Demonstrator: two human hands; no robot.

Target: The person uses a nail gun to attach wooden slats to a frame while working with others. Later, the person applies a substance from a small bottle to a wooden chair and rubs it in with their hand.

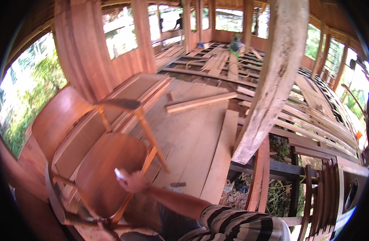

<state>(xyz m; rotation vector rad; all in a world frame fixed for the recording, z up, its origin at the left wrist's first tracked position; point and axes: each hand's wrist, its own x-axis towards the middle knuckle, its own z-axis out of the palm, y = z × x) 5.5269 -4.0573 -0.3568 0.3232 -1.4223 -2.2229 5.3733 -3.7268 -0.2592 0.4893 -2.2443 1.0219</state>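
Note:
A brown wooden armchair [112, 158] with a curved back, a rounded seat and slanted legs stands in front of me, tilted in the view. Over the seat's near right edge is my right hand [134, 182], closed around a small white thing [120, 174] that is too blurred to name. The right arm wears a black-and-white striped sleeve. At the bottom edge, my left hand [106, 233] is beside the chair's near armrest [82, 222]. Its fingers are mostly cut off and blurred, so their grip does not show.
A thick wooden post [269, 76] rises to the right. Loose planks [200, 102] lie on the board floor. Beyond the post, open joists [281, 170] leave gaps down to the ground. Stacked boards [124, 96] lie behind the chair. Someone [178, 22] is far off, outside.

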